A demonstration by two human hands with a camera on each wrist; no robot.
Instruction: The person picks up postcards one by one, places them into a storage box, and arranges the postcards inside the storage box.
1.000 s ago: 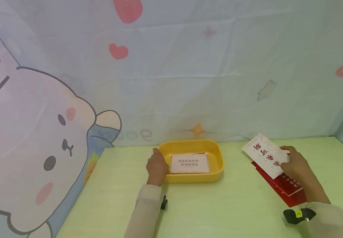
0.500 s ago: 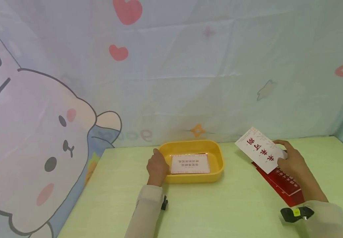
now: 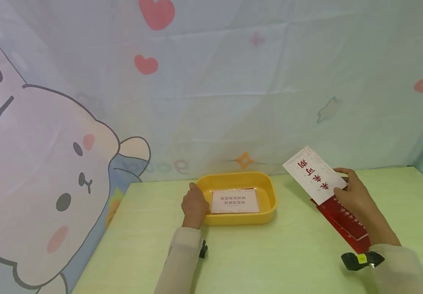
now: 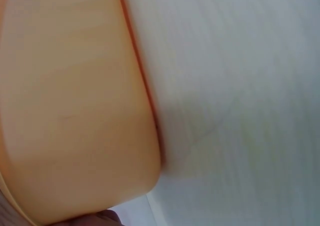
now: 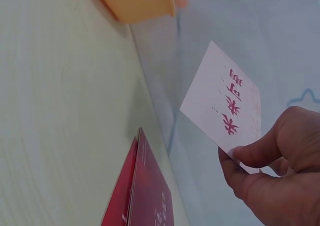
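My left hand (image 3: 194,206) grips the left end of a yellow plastic tray (image 3: 238,219), thumb over its rim. Inside the tray lies a white card (image 3: 235,201) with red print, a red edge showing behind it. In the left wrist view the tray's side wall (image 4: 85,101) fills the left half. My right hand (image 3: 355,198) pinches a white card (image 3: 312,174) with large red characters between thumb and fingers, raised above the table. Beneath that hand lie several red cards (image 3: 343,223), partly covered by the hand and the held card. The right wrist view shows the thumb (image 5: 260,153) on the card's face.
The pale green table (image 3: 270,257) reaches back to a fabric backdrop (image 3: 211,122) printed with a rabbit, hearts and a star. A black wrist camera (image 3: 362,260) sits on the right wrist, close over the table beside the red cards.
My right hand has lifted the white card up and to the left, away from the red cards, uncovering more of them. The left hand and the tray stay in place.
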